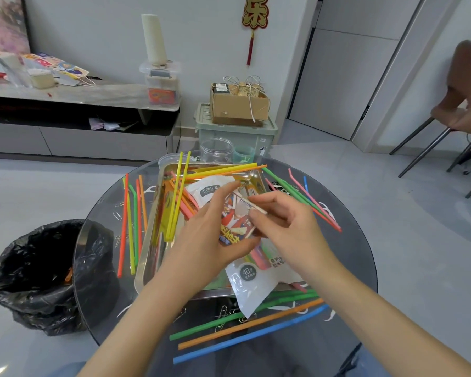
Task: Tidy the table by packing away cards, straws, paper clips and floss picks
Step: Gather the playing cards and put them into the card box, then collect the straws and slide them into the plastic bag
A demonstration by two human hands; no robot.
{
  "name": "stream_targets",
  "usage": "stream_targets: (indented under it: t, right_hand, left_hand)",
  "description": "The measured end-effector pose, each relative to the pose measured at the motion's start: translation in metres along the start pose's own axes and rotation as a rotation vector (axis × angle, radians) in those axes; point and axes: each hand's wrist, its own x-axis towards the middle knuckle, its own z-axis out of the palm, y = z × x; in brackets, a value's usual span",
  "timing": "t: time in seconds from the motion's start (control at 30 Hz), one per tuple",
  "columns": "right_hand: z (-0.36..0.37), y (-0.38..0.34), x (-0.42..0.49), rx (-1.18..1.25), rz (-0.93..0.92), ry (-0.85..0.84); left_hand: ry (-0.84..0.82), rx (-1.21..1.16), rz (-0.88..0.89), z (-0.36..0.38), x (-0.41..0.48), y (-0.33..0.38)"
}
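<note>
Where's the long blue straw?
In the head view, the long blue straw lies at the near edge of the glass table, right beside the long orange straw, nearer the person than the metal tray.

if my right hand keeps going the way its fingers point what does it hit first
The card pack held by the left hand; the right hand seems to be pinching its flap, though depth is unclear.

The tabletop is dark, glossy glass; the tray polished, mirror-bright metal; the straws smooth coloured plastic; the paper clips thin bare wire; the cards glossy print; the pouch shiny white plastic film; the bin bag crinkled black plastic; the box matt brown cardboard.
</note>
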Motion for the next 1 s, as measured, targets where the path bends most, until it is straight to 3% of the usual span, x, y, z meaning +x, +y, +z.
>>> stream_targets:
  t: [0.13, 0.33, 0.47, 0.57, 0.67, 0.83, 1.0]
  right_hand:
    - [-0.021, 0.000, 0.005, 0.056, 0.043, 0.064]
    - [-0.060, 0.012, 0.005, 0.146, 0.225, 0.101]
    - [-0.079, 0.024, -0.003, 0.119, 0.272, -0.031]
    - [-0.103, 0.034, -0.005, 0.114, 0.250, 0.044]
    - [-0.136, 0.051, 0.003, 0.050, 0.305, 0.098]
    - [-0.170, 0.102, 0.016, -0.242, 0.384, 0.037]
    - [-0.175, 0.133, 0.019, -0.305, 0.398, 0.001]
  left_hand:
    - [-0.067, -0.221, -0.029, 0.000, 0.002, 0.009]
    - [-0.020, -0.356, -0.190, 0.015, 0.020, 0.024]
    - [0.056, -0.319, -0.175, 0.043, 0.033, 0.039]
    - [0.041, -0.331, -0.184, 0.060, 0.038, 0.045]
    - [0.041, -0.179, -0.141, 0.069, 0.041, 0.043]
    - [0.080, 0.053, -0.085, 0.076, 0.042, 0.033]
    - [0.060, 0.301, 0.022, 0.080, 0.039, 0.022]
